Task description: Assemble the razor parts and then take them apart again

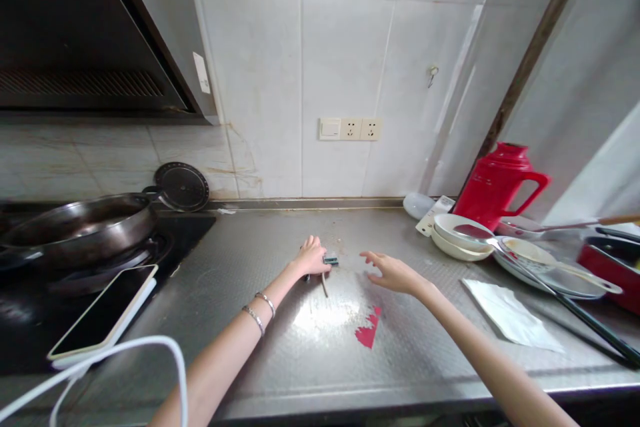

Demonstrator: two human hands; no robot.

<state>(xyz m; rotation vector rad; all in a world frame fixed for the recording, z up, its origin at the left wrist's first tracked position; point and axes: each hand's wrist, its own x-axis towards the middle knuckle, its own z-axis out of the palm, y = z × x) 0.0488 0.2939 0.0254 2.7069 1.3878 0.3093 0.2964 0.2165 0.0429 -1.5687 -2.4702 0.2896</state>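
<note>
My left hand, with two bracelets at the wrist, is low over the middle of the steel counter. Its fingers are curled round something mostly hidden under the palm. A small dark teal end piece sticks out on the right side of the hand, and a thin brownish strip shows just below it. To the right, my right hand hovers over the counter with fingers apart and nothing in them. Between my forearms lies a torn red scrap.
At the left a pan sits on the black stove, near a phone with a white cable. On the right are a red thermos jug, stacked bowls, a plate with utensils and a white napkin.
</note>
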